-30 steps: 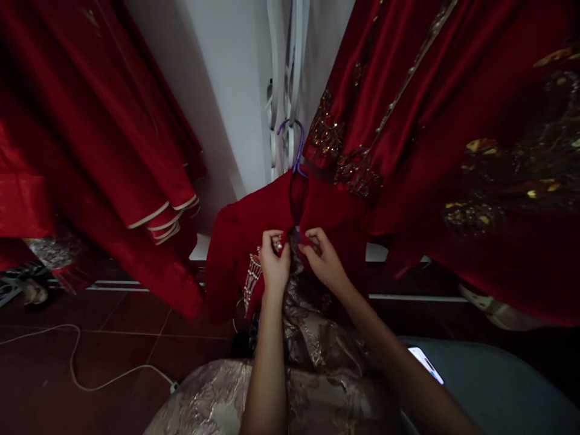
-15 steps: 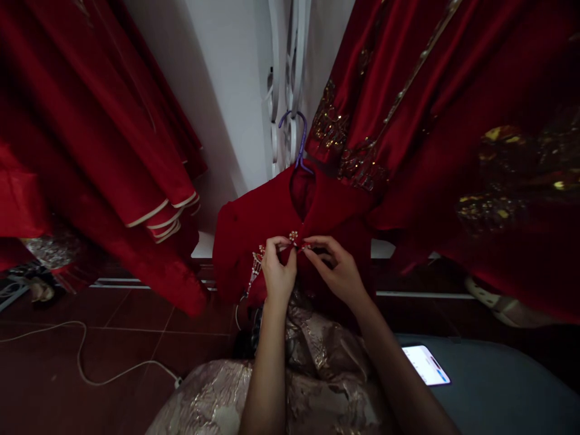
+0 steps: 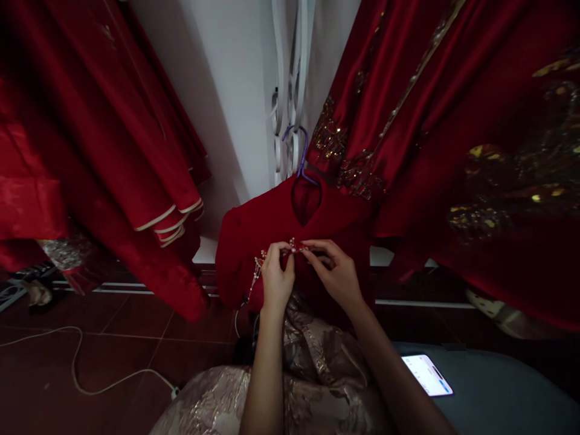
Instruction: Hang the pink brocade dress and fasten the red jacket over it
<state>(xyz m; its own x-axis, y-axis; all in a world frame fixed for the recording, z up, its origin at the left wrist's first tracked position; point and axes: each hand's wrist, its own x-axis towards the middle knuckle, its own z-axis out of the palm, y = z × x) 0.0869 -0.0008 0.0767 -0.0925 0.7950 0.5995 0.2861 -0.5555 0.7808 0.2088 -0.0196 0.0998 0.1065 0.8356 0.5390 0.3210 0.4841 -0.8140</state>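
A red garment (image 3: 254,226) with a keyhole neck opening hangs from a purple hanger (image 3: 299,151) hooked on a white rack (image 3: 290,72). My left hand (image 3: 276,278) and my right hand (image 3: 335,275) meet at its front, just below the neck opening. Both pinch a small beaded fastening (image 3: 293,246) with closed fingertips. A beaded tassel (image 3: 254,275) dangles left of my left hand. Pale gold brocade fabric (image 3: 317,362) lies below my forearms.
Red satin gowns hang at the left (image 3: 113,151) and, with gold embroidery, at the right (image 3: 453,151). A lit phone (image 3: 426,374) lies on a grey-blue surface (image 3: 507,393) at the lower right. A white cable (image 3: 77,368) runs over the dark red tiled floor.
The two sides of the neck opening have come together into a closed keyhole. My hands moved down a little, from the collar to the beaded fastening.
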